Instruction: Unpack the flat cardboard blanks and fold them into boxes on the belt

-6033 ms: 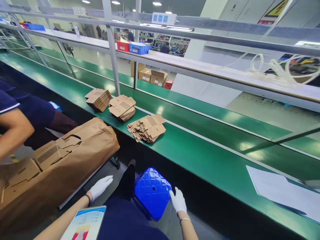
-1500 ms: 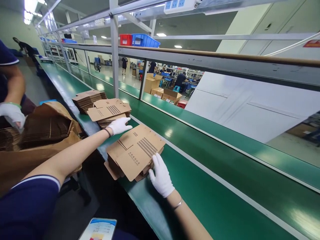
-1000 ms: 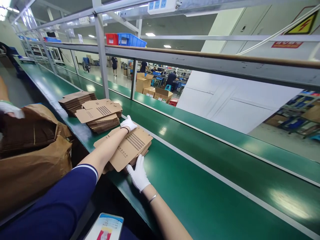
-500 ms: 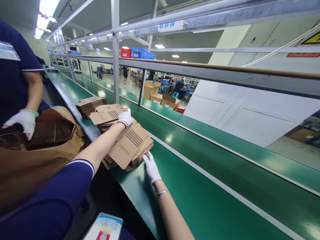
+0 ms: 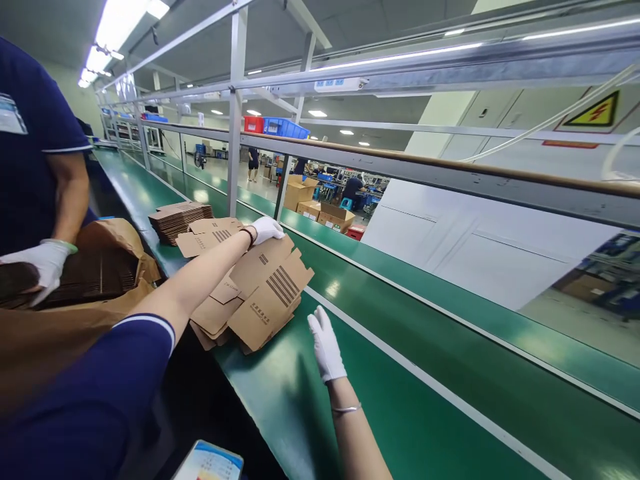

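My left hand (image 5: pixel 269 230), in a white glove, has its fingers closed at the far edge of a flattened cardboard box (image 5: pixel 273 293) printed with dark stripes. This box lies slanted over a pile of other flattened boxes (image 5: pixel 213 313); the fingertips are partly hidden. To the right of the pile my right hand (image 5: pixel 327 347), also gloved, hovers over the green conveyor belt (image 5: pixel 400 427). Its fingers are stretched out and it holds nothing. Behind my left forearm lies another flattened box (image 5: pixel 207 237) with printed stripes.
A neat stack of flattened boxes (image 5: pixel 180 220) stands farther along the belt. At the left, a co-worker's gloved hand (image 5: pixel 47 267) is at a brown paper sack (image 5: pixel 145 267) filled with flattened cardboard. A metal post (image 5: pixel 236 120) and shelf rail (image 5: pixel 425 163) run beyond the belt.
My left hand has moved right, and the striped box under it has shifted right and turned on the pile. My right hand has drawn away from the pile's edge, toward the right.
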Demonstrator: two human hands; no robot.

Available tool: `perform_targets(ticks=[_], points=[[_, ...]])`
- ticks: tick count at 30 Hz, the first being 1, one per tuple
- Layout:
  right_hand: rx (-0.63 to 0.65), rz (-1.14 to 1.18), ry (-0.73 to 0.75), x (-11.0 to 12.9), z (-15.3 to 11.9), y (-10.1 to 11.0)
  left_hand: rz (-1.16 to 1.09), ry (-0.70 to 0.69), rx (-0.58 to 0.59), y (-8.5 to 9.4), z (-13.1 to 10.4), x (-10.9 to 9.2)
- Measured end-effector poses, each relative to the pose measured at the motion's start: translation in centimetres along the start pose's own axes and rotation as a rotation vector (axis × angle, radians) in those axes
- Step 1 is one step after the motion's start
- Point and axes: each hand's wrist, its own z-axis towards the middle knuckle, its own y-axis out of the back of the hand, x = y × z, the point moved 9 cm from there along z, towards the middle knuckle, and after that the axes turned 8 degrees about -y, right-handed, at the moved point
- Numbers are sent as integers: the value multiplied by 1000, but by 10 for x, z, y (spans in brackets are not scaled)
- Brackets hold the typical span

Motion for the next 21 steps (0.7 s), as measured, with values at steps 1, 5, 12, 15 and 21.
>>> perform_targets(ticks=[1, 5, 12, 15, 21], points=[[-58, 14, 13, 16, 1, 13, -60, -51, -1, 3, -1, -15], [-255, -3, 199, 100, -9, 52, -281, -225, -52, -7, -31, -90], [-451, 205, 327, 152, -47, 110, -1206, -611, 319, -114, -123, -224], [-570, 419, 186, 117, -68, 150, -1026, -407, 64, -144, -112, -203], [-426, 502, 108, 83, -94, 155, -618, -133, -75, -173, -91, -170]])
